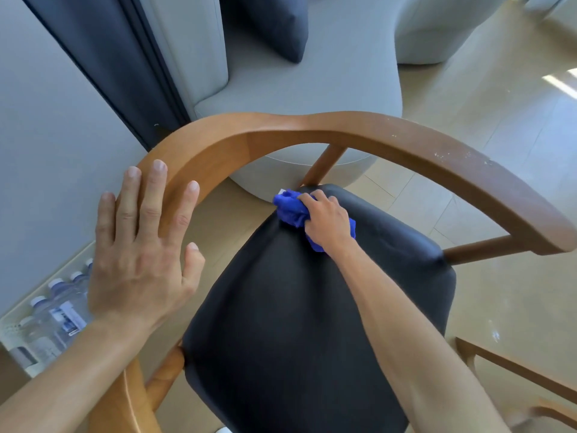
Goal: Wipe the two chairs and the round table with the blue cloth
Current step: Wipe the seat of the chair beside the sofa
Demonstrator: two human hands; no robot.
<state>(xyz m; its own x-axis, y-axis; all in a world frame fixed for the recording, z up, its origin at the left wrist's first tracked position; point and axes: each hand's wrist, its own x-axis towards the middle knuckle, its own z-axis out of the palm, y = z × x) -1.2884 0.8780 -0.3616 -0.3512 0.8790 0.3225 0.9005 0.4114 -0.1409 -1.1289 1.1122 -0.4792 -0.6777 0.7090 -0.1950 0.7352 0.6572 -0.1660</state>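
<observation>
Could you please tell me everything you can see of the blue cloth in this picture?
The blue cloth is a vivid royal blue, soft-looking fabric, bunched into a crumpled wad rather than spread flat. It lies pressed on the far edge of the chair's dark seat cushion, near the wooden rear post. The right hand covers most of it, its fingers closed over it; folds stick out on both sides of the hand. A small pale patch, perhaps a label, shows at its far end.

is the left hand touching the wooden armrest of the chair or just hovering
Touching. In the head view the left hand lies flat on the curved wooden armrest, fingers spread over its top with no gap showing.
</observation>
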